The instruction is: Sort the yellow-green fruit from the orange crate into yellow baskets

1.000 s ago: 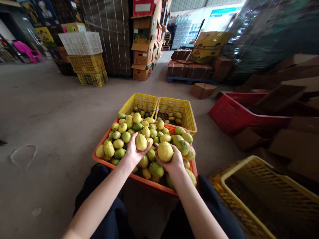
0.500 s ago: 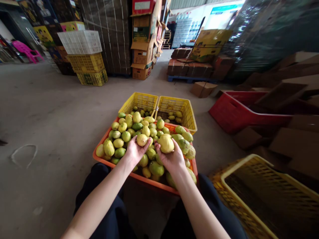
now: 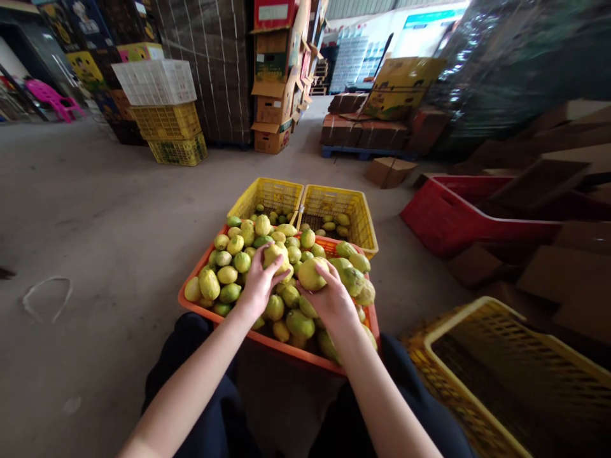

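Observation:
An orange crate (image 3: 267,341) full of yellow and green fruits stands between my knees. My left hand (image 3: 260,280) is wrapped round a yellow fruit (image 3: 275,256) above the middle of the pile. Just to its right, my right hand (image 3: 334,299) grips a larger yellow fruit (image 3: 311,273), thumb on top and fingers beneath. The two held fruits are close together but apart. Greener, bigger fruits (image 3: 352,280) lie along the crate's right side, and smaller round ones (image 3: 227,275) fill the left.
Behind the orange crate are two yellow crates (image 3: 365,219) with some fruits inside. Another yellow crate (image 3: 477,305) is at the lower right, near a red bin (image 3: 439,216) and cardboard. Stacked crates (image 3: 167,121) and a loose box (image 3: 389,172) stand farther back.
My left hand has turned and moved slightly up, its fingers now over the fruit. My right hand has rolled inward, tilting its fruit to the left.

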The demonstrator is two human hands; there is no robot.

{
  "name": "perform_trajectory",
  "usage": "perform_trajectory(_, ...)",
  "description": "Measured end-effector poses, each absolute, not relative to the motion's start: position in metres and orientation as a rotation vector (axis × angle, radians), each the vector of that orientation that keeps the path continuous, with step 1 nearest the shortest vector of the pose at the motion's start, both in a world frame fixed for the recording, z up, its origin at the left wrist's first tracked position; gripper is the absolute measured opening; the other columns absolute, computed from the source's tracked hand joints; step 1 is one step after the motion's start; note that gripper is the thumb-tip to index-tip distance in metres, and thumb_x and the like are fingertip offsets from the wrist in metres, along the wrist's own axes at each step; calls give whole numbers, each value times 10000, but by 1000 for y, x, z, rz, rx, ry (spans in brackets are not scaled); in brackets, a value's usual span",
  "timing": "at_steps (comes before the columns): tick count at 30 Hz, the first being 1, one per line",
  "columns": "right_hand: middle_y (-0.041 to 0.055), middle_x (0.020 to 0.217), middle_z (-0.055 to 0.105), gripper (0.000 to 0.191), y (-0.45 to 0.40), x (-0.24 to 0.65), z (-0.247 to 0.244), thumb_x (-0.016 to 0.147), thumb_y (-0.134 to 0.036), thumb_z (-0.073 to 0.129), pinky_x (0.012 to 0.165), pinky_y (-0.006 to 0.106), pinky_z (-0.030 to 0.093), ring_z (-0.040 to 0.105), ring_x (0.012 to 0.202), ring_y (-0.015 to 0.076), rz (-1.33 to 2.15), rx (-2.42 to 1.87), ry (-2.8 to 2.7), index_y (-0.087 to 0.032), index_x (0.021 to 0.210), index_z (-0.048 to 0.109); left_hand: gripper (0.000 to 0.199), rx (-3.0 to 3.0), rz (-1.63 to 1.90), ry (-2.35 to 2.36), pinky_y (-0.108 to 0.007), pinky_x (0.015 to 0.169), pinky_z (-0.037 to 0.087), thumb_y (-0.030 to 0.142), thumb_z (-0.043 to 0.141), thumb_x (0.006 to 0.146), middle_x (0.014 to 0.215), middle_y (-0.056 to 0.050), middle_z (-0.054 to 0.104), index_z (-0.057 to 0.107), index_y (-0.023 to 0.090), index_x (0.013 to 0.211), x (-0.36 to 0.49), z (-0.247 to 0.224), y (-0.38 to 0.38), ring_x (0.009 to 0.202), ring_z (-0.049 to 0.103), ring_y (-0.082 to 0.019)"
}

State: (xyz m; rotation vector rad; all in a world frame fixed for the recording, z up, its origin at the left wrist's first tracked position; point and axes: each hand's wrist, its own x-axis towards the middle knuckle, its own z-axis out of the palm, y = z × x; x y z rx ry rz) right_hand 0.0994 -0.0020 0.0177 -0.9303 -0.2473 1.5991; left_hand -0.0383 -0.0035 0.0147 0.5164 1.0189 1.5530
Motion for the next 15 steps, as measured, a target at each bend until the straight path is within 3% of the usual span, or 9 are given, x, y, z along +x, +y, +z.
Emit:
perform_trajectory(2, -49, 990, 736, 457, -5, 100, 17, 623, -192, 896, 706, 312, 606, 706, 866, 191, 1549, -914, -427, -305, 995, 656, 398, 868, 1635, 1096, -371, 1134, 548, 135, 842, 784, 1308, -52, 728, 719, 233, 1149, -39, 8, -4, 1248, 680, -223)
perform_trajectory(5, -41, 978, 739, 555, -10, 101, 19, 566, -243, 959, 794, 321, 580, 690, 884, 196, 1482, -890, -634, -314, 1049, 693, 422, 1207, 1661, 1166, -412, 1216, 466, 235, 870, 776, 1359, -88, 722, 729, 223, 1174, -40, 4, -7, 1354, 624, -270)
perform_trajectory(10, -38, 1013, 734, 611, -13, 100, 25, 500, -249, 987, 910, 376, 558, 674, 938, 228, 1326, -919, -802, -308, 1048, 724, 491, 1214, 1606, 1130, -435, 1169, 517, 345, 891, 761, 1365, -103, 723, 708, 219, 1198, -40, 9, -10, 1353, 632, -301)
perform_trajectory(13, -31, 982, 736, 575, -12, 101, 27, 511, -288, 977, 865, 380, 564, 675, 903, 233, 1361, -935, -774, -307, 1022, 713, 502, 1057, 1512, 1114, -406, 1089, 586, 335, 875, 778, 1389, -90, 714, 704, 228, 1237, -42, 8, -6, 1326, 651, -298)
perform_trajectory(15, -24, 945, 736, 540, -10, 104, 29, 511, -311, 966, 791, 360, 562, 672, 865, 228, 1414, -962, -692, -297, 979, 696, 433, 860, 1343, 1106, -365, 954, 652, 346, 782, 877, 1373, -97, 723, 691, 219, 1281, -45, 1, -4, 1252, 699, -284)
